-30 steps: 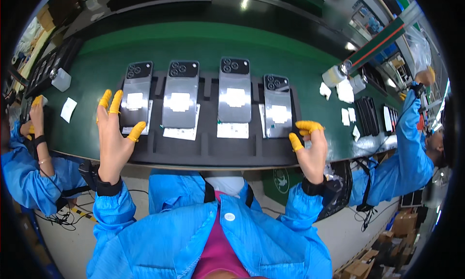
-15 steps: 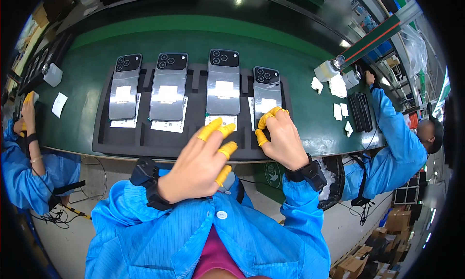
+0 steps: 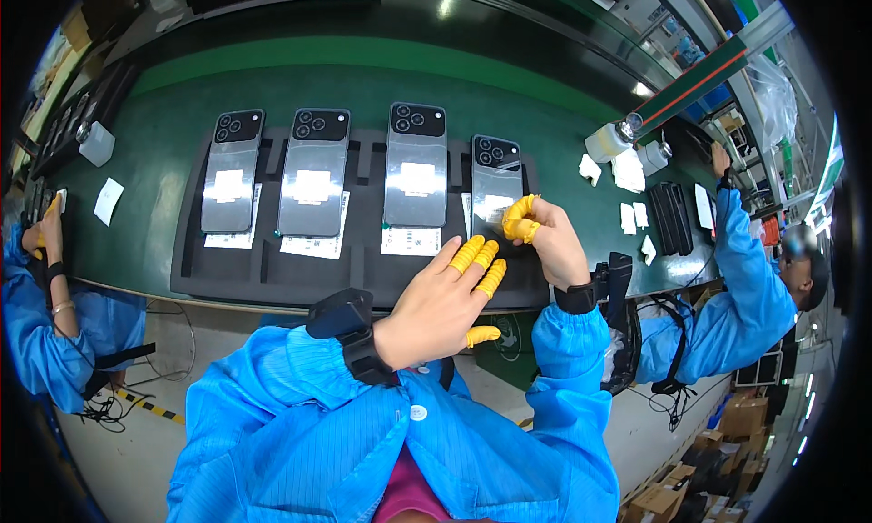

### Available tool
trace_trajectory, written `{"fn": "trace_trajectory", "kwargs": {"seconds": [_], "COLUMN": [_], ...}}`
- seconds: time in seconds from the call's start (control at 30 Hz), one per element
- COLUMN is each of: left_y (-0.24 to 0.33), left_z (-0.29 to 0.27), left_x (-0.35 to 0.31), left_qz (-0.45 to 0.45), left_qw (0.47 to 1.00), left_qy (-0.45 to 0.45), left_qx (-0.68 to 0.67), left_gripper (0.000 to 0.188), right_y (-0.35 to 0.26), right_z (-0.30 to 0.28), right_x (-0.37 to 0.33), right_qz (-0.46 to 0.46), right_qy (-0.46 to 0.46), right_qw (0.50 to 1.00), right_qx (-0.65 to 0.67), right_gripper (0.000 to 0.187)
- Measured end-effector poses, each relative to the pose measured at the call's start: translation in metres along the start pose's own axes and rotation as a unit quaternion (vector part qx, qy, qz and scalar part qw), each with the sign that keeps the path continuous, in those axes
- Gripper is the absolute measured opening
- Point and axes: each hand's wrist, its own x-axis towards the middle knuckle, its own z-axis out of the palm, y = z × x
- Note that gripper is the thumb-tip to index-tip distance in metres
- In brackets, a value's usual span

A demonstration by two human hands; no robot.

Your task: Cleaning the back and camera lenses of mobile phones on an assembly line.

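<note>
Head view, tray: A flat black foam tray (image 3: pixel 331 273) lies on the green-topped bench (image 3: pixel 509 105), carrying four grey, glossy-backed phones (image 3: pixel 314 164) in a row, backs up, black camera blocks pointing away from the person.
Rightmost phone: The grey phone at the right end (image 3: pixel 496 183) is the one being worked at; its camera block and part of a white back sticker (image 3: pixel 497 206) show, while fingers cover some of its lower end.
Right hand: The right hand (image 3: pixel 548 237), in ribbed yellow finger covers, is bent into a narrow pinch over that lower end; whether anything thin sits between the fingertips, I cannot tell.
Left hand: The left hand (image 3: pixel 445 296), palm down and also in yellow covers, is spread fairly wide above the tray's near edge, thumb apart, apparently grasping nothing.
Other three phones: Neither hand is on them; white printed paper slips (image 3: pixel 411 241) stick out beneath their lower ends.
Step in hand: Probably fine fingertip work at the lower end of the rightmost phone.
Next move: It seems to call for a light, precise right-hand pinch, with the left near enough to steady the phone against sliding.
Right of tray: A squat white bottle with a metal top (image 3: pixel 607 143) stands near crumpled white wipes (image 3: pixel 628 170).
</note>
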Motion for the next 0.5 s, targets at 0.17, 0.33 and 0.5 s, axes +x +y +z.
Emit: {"fn": "trace_trajectory", "kwargs": {"seconds": [0.17,0.33,0.5], "left_y": [-0.001,0.001,-0.003], "left_z": [0.009,0.007,-0.005], "left_x": [0.004,0.005,-0.002], "left_qz": [-0.009,-0.026,0.056], "left_qw": [1.0,0.999,0.997], "left_qy": [-0.009,-0.02,0.0], "left_qx": [0.02,0.022,-0.046], "left_gripper": [0.076,0.079,0.064], "right_y": [-0.014,-0.058,-0.073], "right_z": [-0.035,-0.021,0.072], "right_x": [0.006,0.02,0.05], "right_qz": [-0.184,-0.288,-0.283], "right_qy": [0.048,0.035,0.017], "right_qw": [0.934,0.94,0.933], "right_qx": [0.303,0.179,-0.221], "right_gripper": [0.012,0.015,0.014]}}
